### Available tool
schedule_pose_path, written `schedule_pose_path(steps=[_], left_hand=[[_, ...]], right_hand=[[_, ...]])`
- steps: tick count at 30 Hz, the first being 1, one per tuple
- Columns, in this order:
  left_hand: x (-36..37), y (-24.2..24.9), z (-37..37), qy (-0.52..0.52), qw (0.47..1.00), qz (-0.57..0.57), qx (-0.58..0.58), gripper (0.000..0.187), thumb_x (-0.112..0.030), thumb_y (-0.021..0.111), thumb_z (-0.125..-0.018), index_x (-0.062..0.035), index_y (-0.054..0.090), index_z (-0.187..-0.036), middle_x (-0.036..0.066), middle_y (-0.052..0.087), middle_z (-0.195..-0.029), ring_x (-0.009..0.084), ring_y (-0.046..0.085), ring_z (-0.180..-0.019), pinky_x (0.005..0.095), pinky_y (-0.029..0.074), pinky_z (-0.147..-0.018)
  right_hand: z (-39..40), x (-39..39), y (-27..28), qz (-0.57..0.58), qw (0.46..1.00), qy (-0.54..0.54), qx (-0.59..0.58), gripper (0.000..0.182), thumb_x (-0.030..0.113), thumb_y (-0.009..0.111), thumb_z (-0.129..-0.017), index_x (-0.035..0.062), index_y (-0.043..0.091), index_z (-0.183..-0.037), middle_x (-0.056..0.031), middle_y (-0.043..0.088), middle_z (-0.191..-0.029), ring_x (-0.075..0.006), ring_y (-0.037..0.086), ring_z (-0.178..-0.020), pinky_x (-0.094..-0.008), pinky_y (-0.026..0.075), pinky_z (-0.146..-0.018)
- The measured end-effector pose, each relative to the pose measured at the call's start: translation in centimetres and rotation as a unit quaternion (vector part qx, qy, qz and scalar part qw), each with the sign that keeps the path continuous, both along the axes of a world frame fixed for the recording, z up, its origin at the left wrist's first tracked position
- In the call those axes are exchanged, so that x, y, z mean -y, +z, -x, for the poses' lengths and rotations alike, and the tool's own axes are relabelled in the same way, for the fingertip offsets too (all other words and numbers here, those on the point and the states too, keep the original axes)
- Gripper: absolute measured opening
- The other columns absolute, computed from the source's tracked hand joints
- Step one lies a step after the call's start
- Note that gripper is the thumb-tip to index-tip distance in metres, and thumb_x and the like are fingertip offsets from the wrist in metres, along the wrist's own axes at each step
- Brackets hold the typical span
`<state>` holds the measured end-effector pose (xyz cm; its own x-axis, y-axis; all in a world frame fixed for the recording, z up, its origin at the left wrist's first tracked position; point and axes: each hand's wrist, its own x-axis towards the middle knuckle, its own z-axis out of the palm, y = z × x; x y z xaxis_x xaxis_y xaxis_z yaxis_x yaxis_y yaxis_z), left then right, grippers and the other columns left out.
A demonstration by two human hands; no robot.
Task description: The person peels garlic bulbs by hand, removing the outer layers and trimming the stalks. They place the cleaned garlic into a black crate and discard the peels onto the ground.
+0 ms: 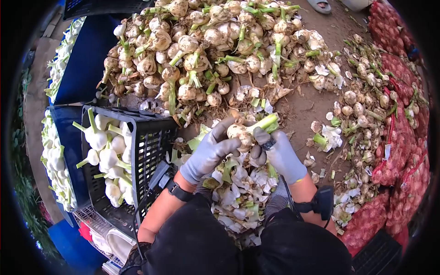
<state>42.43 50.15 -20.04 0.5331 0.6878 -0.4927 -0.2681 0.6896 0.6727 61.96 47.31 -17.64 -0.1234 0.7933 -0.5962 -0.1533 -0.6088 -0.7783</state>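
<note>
My left hand [211,150], in a grey-white work glove, is closed around a garlic bulb [241,135] with soil-stained skin. The bulb's thick green stem [265,122] points up and to the right. My right hand [280,155], gloved alike, has its fingers curled beside the bulb, the thumb close to the stem. A small dark object [268,145] sits at its fingers; its kind cannot be made out. Below both hands, between my legs, lies a heap of peeled garlic skins [243,190].
A large pile of unpeeled garlic [197,50] lies ahead. To the left, a black plastic crate [153,142] holds clean white garlic, beside blue crates [85,59] of more. Red mesh sacks [403,160] line the right, near loose bulbs [360,110] on the ground.
</note>
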Motion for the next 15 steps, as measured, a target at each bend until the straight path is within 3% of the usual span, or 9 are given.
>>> schedule_pose_path(steps=[2,5,8,10,12,13,14,15], left_hand=[[0.7,0.7,-0.9,-0.006,0.990,-0.128,-0.057,0.077,-0.005,0.078,-0.078,-0.0015,0.038,-0.144,0.006,0.058,-0.124,0.0114,0.059,-0.100,0.0244,0.051,-0.084],[0.2,-1.0,-0.1,-0.047,0.981,-0.145,-0.118,0.085,0.002,0.080,-0.073,0.0016,0.034,-0.144,0.007,0.057,-0.125,0.0125,0.057,-0.106,0.0265,0.050,-0.090],[0.4,0.3,-0.1,-0.015,0.997,-0.049,-0.051,0.086,0.000,0.080,-0.074,0.0028,0.032,-0.145,0.008,0.057,-0.124,0.0142,0.058,-0.107,0.0281,0.049,-0.093],[0.2,0.1,0.2,-0.008,0.999,-0.017,-0.046,0.088,-0.004,0.084,-0.070,-0.0023,0.036,-0.144,0.006,0.057,-0.126,0.0166,0.058,-0.112,0.0312,0.048,-0.098],[0.2,0.0,0.2,0.015,1.000,-0.005,-0.012,0.092,-0.008,0.085,-0.070,-0.0034,0.034,-0.146,0.006,0.056,-0.127,0.0167,0.057,-0.114,0.0305,0.048,-0.097],[0.7,-0.1,-0.2,0.024,0.997,-0.077,-0.022,0.084,-0.028,0.079,-0.081,-0.0071,0.032,-0.148,0.007,0.059,-0.119,0.0158,0.062,-0.098,0.0262,0.051,-0.081],[0.6,0.1,0.0,0.024,0.997,-0.077,-0.023,0.084,-0.028,0.079,-0.081,-0.0071,0.032,-0.148,0.007,0.059,-0.119,0.0158,0.062,-0.098,0.0262,0.051,-0.081],[0.5,0.4,0.2,0.016,0.999,-0.032,-0.006,0.079,-0.039,0.072,-0.085,-0.0094,0.033,-0.148,0.007,0.061,-0.113,0.0146,0.062,-0.086,0.0241,0.049,-0.070]], right_hand=[[0.0,-0.3,0.1,0.048,0.999,-0.007,0.009,0.031,0.032,0.054,-0.099,0.0038,0.061,-0.109,0.0014,0.053,-0.058,-0.0077,0.049,-0.046,-0.0224,0.038,-0.044],[0.1,-0.4,-0.1,0.065,0.998,0.009,0.002,0.030,0.034,0.054,-0.099,0.0049,0.061,-0.101,0.0009,0.054,-0.059,-0.0071,0.048,-0.046,-0.0218,0.038,-0.044],[0.2,0.1,-0.2,0.070,0.997,-0.003,-0.029,0.029,0.031,0.053,-0.099,0.0031,0.062,-0.100,-0.0008,0.058,-0.061,-0.0076,0.051,-0.047,-0.0213,0.040,-0.044],[0.3,0.2,0.1,0.068,0.996,-0.011,-0.060,0.029,0.028,0.054,-0.100,0.0012,0.064,-0.101,-0.0020,0.060,-0.063,-0.0079,0.054,-0.047,-0.0210,0.042,-0.044],[0.5,0.1,0.6,0.087,0.993,-0.038,-0.071,0.028,0.026,0.054,-0.100,0.0003,0.064,-0.095,-0.0029,0.061,-0.064,-0.0088,0.054,-0.048,-0.0221,0.042,-0.046],[0.5,0.1,0.5,0.087,0.993,-0.038,-0.072,0.028,0.026,0.054,-0.100,0.0003,0.064,-0.095,-0.0029,0.061,-0.064,-0.0088,0.054,-0.048,-0.0221,0.042,-0.046],[0.5,0.0,0.3,0.057,0.998,-0.018,-0.015,0.026,0.024,0.055,-0.099,-0.0003,0.063,-0.095,-0.0031,0.062,-0.065,-0.0115,0.056,-0.049,-0.0262,0.044,-0.047],[0.6,0.1,0.0,0.026,0.999,0.001,0.043,0.025,0.023,0.057,-0.098,-0.0009,0.063,-0.095,-0.0034,0.062,-0.066,-0.0143,0.057,-0.051,-0.0303,0.045,-0.048]])
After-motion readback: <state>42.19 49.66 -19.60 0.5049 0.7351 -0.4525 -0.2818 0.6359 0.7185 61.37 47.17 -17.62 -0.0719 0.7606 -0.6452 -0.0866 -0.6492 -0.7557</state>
